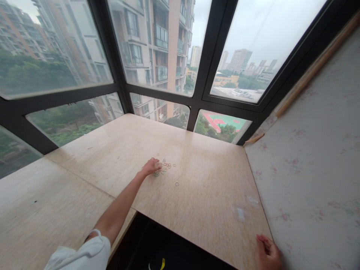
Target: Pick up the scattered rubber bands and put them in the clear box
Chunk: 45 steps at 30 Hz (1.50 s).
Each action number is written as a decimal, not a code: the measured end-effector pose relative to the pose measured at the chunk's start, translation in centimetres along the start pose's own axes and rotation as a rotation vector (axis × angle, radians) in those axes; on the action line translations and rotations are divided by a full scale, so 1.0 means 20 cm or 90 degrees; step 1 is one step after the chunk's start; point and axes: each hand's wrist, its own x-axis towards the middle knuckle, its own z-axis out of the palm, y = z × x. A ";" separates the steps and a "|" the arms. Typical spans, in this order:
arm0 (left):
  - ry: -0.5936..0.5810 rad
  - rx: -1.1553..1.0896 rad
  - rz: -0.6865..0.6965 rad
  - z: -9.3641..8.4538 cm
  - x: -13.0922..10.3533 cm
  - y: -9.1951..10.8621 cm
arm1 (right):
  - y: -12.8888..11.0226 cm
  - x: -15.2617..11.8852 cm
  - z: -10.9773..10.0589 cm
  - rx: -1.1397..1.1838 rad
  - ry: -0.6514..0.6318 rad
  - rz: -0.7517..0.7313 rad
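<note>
My left hand [152, 166] reaches over a loose scatter of small thin rings [168, 165] on the beige marble-patterned surface. Its thumb and fingers are apart, at the left side of the scatter, and they cover some of the rings. Several rings look reddish, others greenish or pale; their material is too small to tell. A single ring [177, 184] lies apart, nearer to me. At the lower right, my right hand [268, 252] rests by the wall with its fingers curled in, and nothing shows in it.
A clear plastic piece with a white label [240, 213] lies on the surface [197, 210] at right. Dark window frames [202, 75] border the back, and flowered wallpaper [315, 168] the right. A dark opening [157, 240] is below the front edge, with a yellow strip [162, 263] inside.
</note>
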 end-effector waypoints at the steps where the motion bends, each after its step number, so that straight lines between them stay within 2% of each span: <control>1: -0.004 0.006 0.008 0.03 -0.03 0.01 | 0.00 0.00 0.00 0.000 -0.002 0.000; 7: 0.027 0.020 -0.009 0.15 -0.22 0.05 | -0.01 -0.01 -0.01 -0.004 -0.001 -0.006; 14: 0.094 0.004 -0.078 0.14 -0.39 0.04 | 0.00 0.00 -0.01 0.003 -0.013 -0.011; 18: 0.051 0.038 -0.086 0.13 -0.47 0.05 | -0.01 -0.01 -0.01 -0.006 -0.007 -0.025; 23: 0.031 0.032 -0.097 0.15 -0.46 0.08 | -0.01 -0.01 -0.01 -0.009 -0.006 -0.023; 28: 0.065 -0.023 -0.128 0.14 -0.45 0.05 | -0.01 -0.01 -0.01 -0.009 -0.007 -0.028; 35: 0.138 -0.086 -0.157 0.06 -0.47 -0.01 | -0.01 -0.01 -0.01 -0.020 -0.010 -0.033; 45: 0.171 -0.102 -0.204 -0.06 -0.46 -0.17 | 0.02 0.00 0.00 -0.044 -0.009 -0.040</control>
